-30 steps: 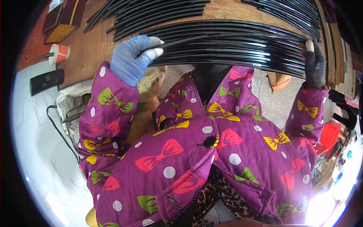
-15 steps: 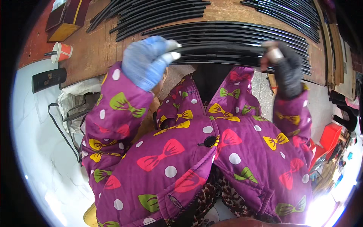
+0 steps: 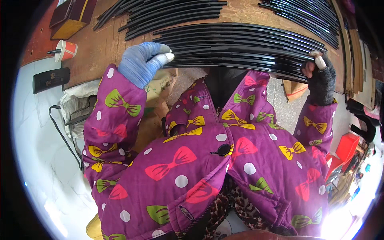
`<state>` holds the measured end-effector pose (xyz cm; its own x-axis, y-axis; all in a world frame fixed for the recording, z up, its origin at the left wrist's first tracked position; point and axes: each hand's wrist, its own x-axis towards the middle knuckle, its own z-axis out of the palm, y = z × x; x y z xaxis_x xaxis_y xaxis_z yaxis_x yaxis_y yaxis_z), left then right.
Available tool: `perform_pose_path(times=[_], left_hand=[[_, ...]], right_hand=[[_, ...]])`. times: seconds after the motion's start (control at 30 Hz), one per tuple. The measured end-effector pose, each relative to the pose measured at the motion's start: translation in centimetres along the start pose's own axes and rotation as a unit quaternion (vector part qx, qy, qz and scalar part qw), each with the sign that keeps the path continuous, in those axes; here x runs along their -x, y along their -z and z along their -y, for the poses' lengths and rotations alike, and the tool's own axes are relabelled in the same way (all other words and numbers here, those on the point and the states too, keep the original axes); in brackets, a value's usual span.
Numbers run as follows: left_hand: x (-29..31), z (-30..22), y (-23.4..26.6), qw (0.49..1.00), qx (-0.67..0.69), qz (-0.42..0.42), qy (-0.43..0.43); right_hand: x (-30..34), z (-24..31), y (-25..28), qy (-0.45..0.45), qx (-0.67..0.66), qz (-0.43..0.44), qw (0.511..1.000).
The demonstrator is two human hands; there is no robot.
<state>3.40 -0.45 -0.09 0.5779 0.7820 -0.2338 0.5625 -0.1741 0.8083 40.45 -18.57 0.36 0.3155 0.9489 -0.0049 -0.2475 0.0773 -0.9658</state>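
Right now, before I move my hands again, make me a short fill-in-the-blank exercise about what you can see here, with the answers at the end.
1. The glove on the left hand is ____ in colour.
2. The right hand is at the ____ end of the front row of black strips.
3. The red paper cup has a ____ rim.
4. The purple jacket is patterned with white dots and colourful ____.

Missing words: blue; right; white; bows.

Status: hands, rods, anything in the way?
Left hand at left end of front black rods, right hand at right end; grip unclear. Rods roughly side by side. Paper cup off left, apart from hands; no obstruction seen.
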Motion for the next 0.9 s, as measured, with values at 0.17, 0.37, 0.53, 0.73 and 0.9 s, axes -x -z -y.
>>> perform_pose_path(times=[0.17, 0.37, 0.53, 0.73, 0.9], left_hand=[[0.4, 0.4, 0.6, 0.996, 0.066, 0.008, 0.067], [-0.1, 0.3, 0.4, 0.992, 0.112, 0.005, 0.054], [0.1, -0.5, 1.1, 0.987, 0.120, -0.004, 0.110], [-0.5, -0.1, 0.9, 0.983, 0.151, 0.027, 0.097], [-1.2, -0.2, 0.3, 0.982, 0.164, 0.017, 0.089]], right_hand=[[0.1, -0.2, 0.6, -0.029, -0.020, -0.011, 0.999], [0.6, -0.4, 1.2, -0.021, -0.024, -0.050, 0.998], [1.4, 0.3, 3.9, -0.018, -0.023, -0.018, 0.999], [1.6, 1.5, 6.0, -0.016, 0.001, -0.006, 1.000], [1.8, 0.8, 1.9, -0.012, 0.056, -0.058, 0.997]])
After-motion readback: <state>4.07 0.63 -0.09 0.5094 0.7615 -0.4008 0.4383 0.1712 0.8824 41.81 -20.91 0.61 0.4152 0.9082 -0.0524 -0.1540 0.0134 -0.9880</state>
